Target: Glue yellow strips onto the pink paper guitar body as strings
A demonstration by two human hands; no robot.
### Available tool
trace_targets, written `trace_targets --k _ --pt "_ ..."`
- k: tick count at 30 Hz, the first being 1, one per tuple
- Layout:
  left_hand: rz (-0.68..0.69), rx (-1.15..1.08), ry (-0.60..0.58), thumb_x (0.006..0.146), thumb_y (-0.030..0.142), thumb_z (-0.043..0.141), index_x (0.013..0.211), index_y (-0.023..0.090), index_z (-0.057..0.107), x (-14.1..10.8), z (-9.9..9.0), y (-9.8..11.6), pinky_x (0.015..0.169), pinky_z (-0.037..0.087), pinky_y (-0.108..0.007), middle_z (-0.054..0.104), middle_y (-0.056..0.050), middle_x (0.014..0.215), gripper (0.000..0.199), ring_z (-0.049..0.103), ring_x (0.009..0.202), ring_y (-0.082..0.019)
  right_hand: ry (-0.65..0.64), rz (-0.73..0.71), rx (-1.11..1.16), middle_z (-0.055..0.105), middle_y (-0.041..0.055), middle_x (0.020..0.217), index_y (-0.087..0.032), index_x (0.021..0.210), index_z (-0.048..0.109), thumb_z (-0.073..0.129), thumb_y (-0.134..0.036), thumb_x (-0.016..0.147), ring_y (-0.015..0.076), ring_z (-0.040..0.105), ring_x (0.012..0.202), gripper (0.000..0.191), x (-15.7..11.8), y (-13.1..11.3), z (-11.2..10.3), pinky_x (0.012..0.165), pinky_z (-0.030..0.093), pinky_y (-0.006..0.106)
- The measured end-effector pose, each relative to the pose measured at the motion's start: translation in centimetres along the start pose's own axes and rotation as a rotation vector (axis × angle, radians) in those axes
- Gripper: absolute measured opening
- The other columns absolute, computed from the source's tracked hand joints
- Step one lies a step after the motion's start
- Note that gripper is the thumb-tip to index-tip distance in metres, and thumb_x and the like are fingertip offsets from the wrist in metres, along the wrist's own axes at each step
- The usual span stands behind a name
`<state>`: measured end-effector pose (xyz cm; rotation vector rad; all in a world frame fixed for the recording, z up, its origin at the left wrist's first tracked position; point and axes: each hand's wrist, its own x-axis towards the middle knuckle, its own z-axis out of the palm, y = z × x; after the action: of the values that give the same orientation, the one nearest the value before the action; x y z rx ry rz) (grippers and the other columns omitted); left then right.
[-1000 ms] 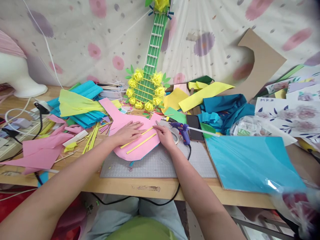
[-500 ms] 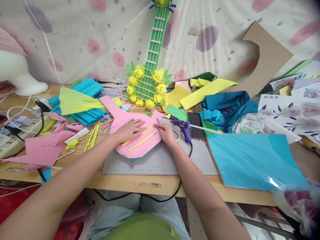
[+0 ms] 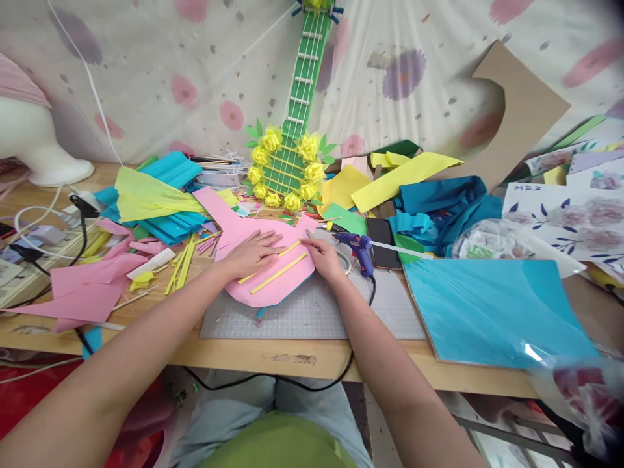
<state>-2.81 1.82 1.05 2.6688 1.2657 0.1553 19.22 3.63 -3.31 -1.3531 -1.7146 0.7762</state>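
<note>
A pink paper cutout (image 3: 234,240), rounded with a long tab at its upper left, lies over the grey cutting mat (image 3: 312,318). Two thin yellow strips run slantwise across it, the upper strip (image 3: 289,249) and the lower strip (image 3: 279,273). My left hand (image 3: 256,253) rests flat on the pink paper, fingers stretched out, its fingertips beside the upper strip. At that strip's right end, my right hand (image 3: 322,257) has thumb and forefinger closed in a pinch. Part of the upper strip is hidden under my left hand.
Right of my hand lie a purple hot glue gun (image 3: 358,247) and a phone (image 3: 384,244). A green paper guitar (image 3: 283,162) with yellow flowers leans at the back. Blue sheet (image 3: 502,312) covers the right side; pink scraps (image 3: 92,279) and yellow sticks (image 3: 182,263) lie left.
</note>
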Motion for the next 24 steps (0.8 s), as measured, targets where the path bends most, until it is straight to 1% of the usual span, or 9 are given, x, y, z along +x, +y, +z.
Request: trace_targets --k 3,6,10,12,13,15,18,21,24 --pt "0.007 -0.083 0.045 0.088 0.045 0.028 0.129 0.030 0.042 -0.1 0.1 0.0 0.110 0.008 -0.043 0.029 0.000 0.144 0.046 0.019 0.134 -0.019 0.030 -0.006 0.009 0.060 0.0039 0.088 -0.022 0.104 0.061 0.040 -0.025 0.079 0.0156 0.055 0.081 0.032 -0.3 -0.3 -0.1 0.078 0.042 0.031" --pt "-0.064 -0.257 0.235 0.087 0.047 0.029 0.128 0.023 0.045 -0.3 -0.8 -0.3 0.109 0.017 -0.039 0.038 -0.005 0.139 0.050 0.028 0.131 -0.018 0.013 0.029 0.030 0.055 0.0004 0.074 -0.020 0.112 0.052 0.042 -0.032 0.079 0.0137 0.051 0.065 0.037 -0.6 -0.5 -0.1 0.064 0.042 0.027" --pt "-0.317 -0.417 0.633 0.087 0.044 0.030 0.117 0.016 0.052 -1.2 -3.7 -2.1 0.099 0.035 -0.033 0.053 -0.007 0.125 0.047 0.046 0.116 -0.018 0.011 0.008 0.045 0.049 -0.0031 0.068 -0.019 0.112 0.047 0.045 -0.031 0.076 0.0120 0.047 0.060 0.039 -0.8 -0.6 -0.2 0.060 0.039 0.025" --pt "-0.478 -0.380 0.723 0.084 0.042 0.037 0.111 0.015 0.054 -2.3 -5.3 -3.7 0.092 0.040 -0.031 0.057 -0.007 0.116 0.042 0.052 0.105 -0.017 0.049 0.000 0.046 0.048 -0.0037 0.068 -0.020 0.110 0.046 0.045 -0.030 0.075 0.0117 0.047 0.060 0.037 -0.8 -0.7 -0.6 0.061 0.039 0.025" --pt "-0.566 -0.356 0.726 0.082 0.041 0.039 0.108 0.013 0.054 -3.0 -5.9 -4.6 0.088 0.043 -0.030 0.059 -0.007 0.111 0.041 0.055 0.098 -0.017 0.073 0.000 0.043 0.048 -0.0037 0.068 -0.020 0.109 0.046 0.045 -0.030 0.075 0.0118 0.047 0.060 0.036 -0.8 -0.7 -0.8 0.061 0.038 0.025" --pt "-0.726 -0.255 0.633 0.080 0.039 0.043 0.100 0.012 0.056 -4.8 -6.6 -6.3 0.080 0.045 -0.030 0.062 -0.006 0.099 0.036 0.056 0.086 -0.016 0.111 0.013 0.027 0.047 -0.0042 0.066 -0.020 0.106 0.047 0.045 -0.030 0.074 0.0119 0.047 0.060 0.034 -0.8 -0.8 -1.4 0.061 0.038 0.025" --pt "-0.915 -0.064 0.401 0.074 0.041 0.050 0.094 0.012 0.054 -7.4 -6.4 -8.0 0.072 0.045 -0.031 0.062 -0.006 0.090 0.035 0.056 0.080 -0.018 0.103 0.043 0.009 0.045 -0.0055 0.062 -0.020 0.103 0.048 0.047 -0.029 0.072 0.0120 0.046 0.058 0.032 -0.7 -0.6 -2.1 0.059 0.036 0.024" --pt "-0.921 0.025 0.069 0.070 0.045 0.052 0.078 0.016 0.057 -9.0 -5.6 -8.4 0.066 0.044 -0.030 0.064 -0.004 0.077 0.030 0.056 0.073 -0.019 0.070 0.051 0.024 0.045 -0.0062 0.059 -0.020 0.102 0.048 0.047 -0.031 0.072 0.0117 0.045 0.056 0.031 -0.6 -0.3 -2.4 0.056 0.036 0.024" --pt "-0.937 0.088 -0.149 0.063 0.041 0.059 0.062 0.018 0.055 -9.4 -5.1 -8.0 0.064 0.043 -0.031 0.062 -0.003 0.062 0.023 0.058 0.070 -0.022 0.069 0.054 0.003 0.045 -0.0056 0.059 -0.020 0.101 0.050 0.048 -0.036 0.073 0.0121 0.046 0.056 0.032 -0.6 -0.1 -2.3 0.055 0.036 0.024"
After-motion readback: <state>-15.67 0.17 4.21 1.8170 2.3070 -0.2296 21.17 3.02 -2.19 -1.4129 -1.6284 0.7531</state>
